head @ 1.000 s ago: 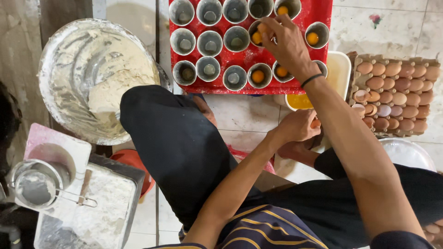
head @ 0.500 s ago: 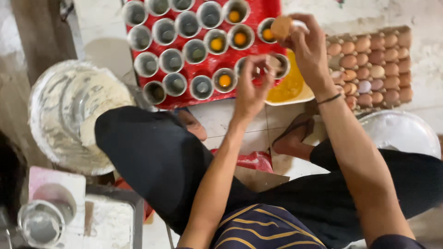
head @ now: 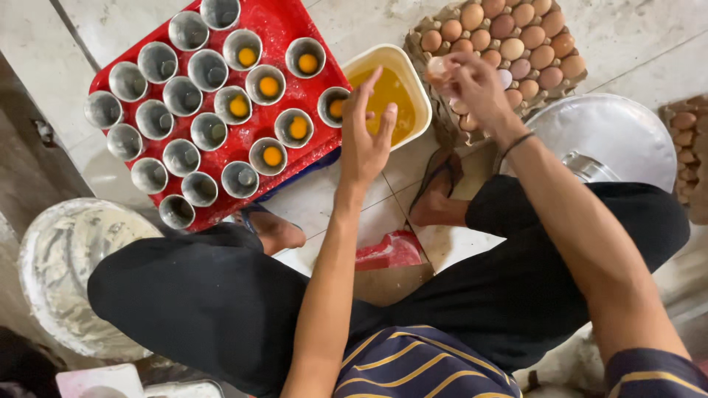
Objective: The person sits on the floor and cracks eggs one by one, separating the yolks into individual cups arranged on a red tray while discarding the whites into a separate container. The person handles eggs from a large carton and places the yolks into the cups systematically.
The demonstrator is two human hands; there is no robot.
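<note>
Eggshell (head: 440, 70) sits pinched in the right hand (head: 479, 92) by the egg carton (head: 509, 44) while the open, empty left hand (head: 365, 140) hovers over the yolk tub (head: 383, 92), so drips could reach the floor tiles (head: 332, 199).

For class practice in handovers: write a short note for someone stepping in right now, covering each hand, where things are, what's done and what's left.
Left hand: open, empty, over the tub of yolk liquid.
Right hand: holds an egg above the egg carton.
Red tray of metal cups on the floor.
Done: eight cups hold a yolk.
Left: the other cups show none.
</note>
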